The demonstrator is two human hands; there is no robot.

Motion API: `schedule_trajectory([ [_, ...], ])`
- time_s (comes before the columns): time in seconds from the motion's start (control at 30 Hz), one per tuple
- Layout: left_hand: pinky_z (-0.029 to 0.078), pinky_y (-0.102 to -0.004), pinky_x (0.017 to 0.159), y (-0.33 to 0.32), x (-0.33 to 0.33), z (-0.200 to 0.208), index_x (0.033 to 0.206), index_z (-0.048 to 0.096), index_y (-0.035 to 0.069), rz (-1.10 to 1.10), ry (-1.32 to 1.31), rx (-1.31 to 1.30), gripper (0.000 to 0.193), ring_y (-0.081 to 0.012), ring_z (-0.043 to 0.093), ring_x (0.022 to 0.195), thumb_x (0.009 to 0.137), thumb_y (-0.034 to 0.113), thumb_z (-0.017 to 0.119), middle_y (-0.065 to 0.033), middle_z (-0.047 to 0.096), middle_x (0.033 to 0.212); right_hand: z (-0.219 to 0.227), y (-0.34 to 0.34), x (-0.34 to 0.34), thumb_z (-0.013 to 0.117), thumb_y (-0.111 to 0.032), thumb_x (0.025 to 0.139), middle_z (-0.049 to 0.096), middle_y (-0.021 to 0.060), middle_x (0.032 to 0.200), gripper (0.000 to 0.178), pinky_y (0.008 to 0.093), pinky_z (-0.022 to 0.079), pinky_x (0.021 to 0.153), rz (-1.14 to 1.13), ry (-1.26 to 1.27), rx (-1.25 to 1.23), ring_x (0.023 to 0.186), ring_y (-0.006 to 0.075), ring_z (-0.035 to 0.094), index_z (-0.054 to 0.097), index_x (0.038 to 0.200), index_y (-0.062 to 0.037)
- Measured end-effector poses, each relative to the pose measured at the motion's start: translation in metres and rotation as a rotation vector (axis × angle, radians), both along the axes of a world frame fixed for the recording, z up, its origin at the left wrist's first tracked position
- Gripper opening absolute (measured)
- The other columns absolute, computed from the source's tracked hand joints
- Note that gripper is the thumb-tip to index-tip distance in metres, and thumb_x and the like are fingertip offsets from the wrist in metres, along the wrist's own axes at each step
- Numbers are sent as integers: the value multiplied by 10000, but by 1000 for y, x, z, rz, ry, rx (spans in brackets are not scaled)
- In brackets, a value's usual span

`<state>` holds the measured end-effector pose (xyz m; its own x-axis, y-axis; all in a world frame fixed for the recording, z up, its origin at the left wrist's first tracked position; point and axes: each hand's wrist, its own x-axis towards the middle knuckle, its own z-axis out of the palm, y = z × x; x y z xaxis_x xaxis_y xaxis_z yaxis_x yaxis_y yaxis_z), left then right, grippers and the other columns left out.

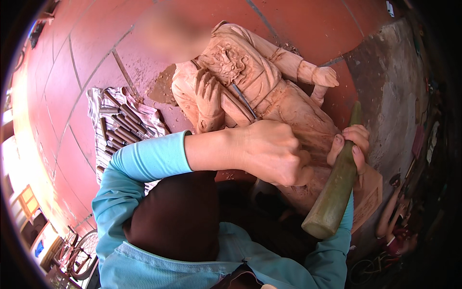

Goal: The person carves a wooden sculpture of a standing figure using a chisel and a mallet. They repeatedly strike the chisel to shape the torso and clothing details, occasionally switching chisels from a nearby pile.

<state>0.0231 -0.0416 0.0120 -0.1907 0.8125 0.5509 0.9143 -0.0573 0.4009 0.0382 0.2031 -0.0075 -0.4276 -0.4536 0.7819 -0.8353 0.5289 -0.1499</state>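
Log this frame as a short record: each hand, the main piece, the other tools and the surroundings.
Left hand: closed in a fist over the carving; a thin metal blade reaches out from it, any handle hidden
Right hand: gripping a tapered greenish club nearer its narrow end
Main piece: carved wooden figure, lying down
Other tools: dark-handled tools on a striped cloth, left
Floor: reddish tiles
Background: bicycle, lower left

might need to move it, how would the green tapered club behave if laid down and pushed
The green club would probably roll in an arc, being rounded and thicker at one end. It looks stiff, not sagging beyond the right hand. Its thick end likely feels heavier, having more bulk.
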Motion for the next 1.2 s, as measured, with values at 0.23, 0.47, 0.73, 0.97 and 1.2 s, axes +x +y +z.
schedule_trajectory([
  [0.23, 345, -269, 341, 3, 15, 7, 588, 420, 119, 125, 100, 2, 227, -107, 508, 477, 641, 237, 607, 15, 430, 569, 2, -1, -2, 572, 99, 828, 510, 160, 898, 503, 397, 465, 570, 22, 21, 40, 678, 249, 523, 334, 1238, -68],
  [0.47, 324, -266, 339, -7, 20, -1, 545, 376, 122, 29, 63, 71, 233, -99, 452, 429, 595, 196, 591, 26, 378, 513, 0, -1, -4, 574, 96, 826, 511, 160, 887, 520, 396, 461, 559, 45, 19, 52, 666, 245, 519, 344, 1264, -66],
  [0.73, 354, -270, 329, -16, 3, 14, 597, 386, 123, -109, -57, 155, 330, -109, 458, 421, 742, 260, 649, 22, 395, 550, 2, 2, -6, 568, 96, 832, 509, 161, 904, 537, 399, 462, 566, 68, 10, 63, 678, 247, 522, 335, 1287, -68],
  [0.97, 362, -272, 329, -26, -4, 11, 641, 415, 125, -255, -56, 135, 352, -111, 492, 439, 782, 339, 656, 30, 428, 577, 5, 1, -4, 563, 97, 833, 507, 156, 915, 550, 403, 467, 576, 55, 8, 84, 689, 248, 524, 325, 1300, -68],
  [1.2, 369, -275, 341, -26, 0, 3, 642, 413, 127, -249, -6, 95, 342, -115, 512, 457, 813, 326, 632, 33, 436, 566, 1, -2, -3, 571, 100, 827, 517, 159, 912, 552, 407, 471, 584, 44, 15, 53, 699, 255, 531, 338, 1297, -70],
])
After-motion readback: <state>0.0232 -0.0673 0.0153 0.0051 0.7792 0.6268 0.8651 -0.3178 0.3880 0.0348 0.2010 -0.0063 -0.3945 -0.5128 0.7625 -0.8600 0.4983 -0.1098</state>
